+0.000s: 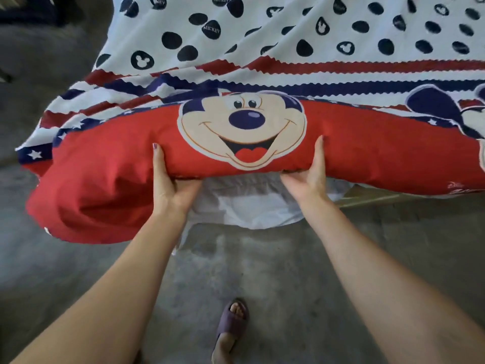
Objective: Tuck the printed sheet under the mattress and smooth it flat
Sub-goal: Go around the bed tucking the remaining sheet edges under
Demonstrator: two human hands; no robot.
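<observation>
The printed sheet (262, 48) covers the mattress: white with dark dots on top, red and blue stripes, and a red border with a cartoon mouse face wrapped over the near edge. My left hand (168, 179) grips that red edge left of the face, thumb on top, fingers hidden underneath. On the other side of the face my right hand (308, 172) holds the same edge, thumb up, fingers under it. The mattress edge is lifted a little. White fabric (249, 206) hangs below it between my hands. A loose red corner (91, 206) of the sheet droops at the left.
Grey concrete floor (275, 258) lies below the bed. My foot in a purple slipper (232, 324) stands on it near the bottom centre. A pale bed base edge (372, 197) shows under the mattress at the right. Dark objects sit at the top left.
</observation>
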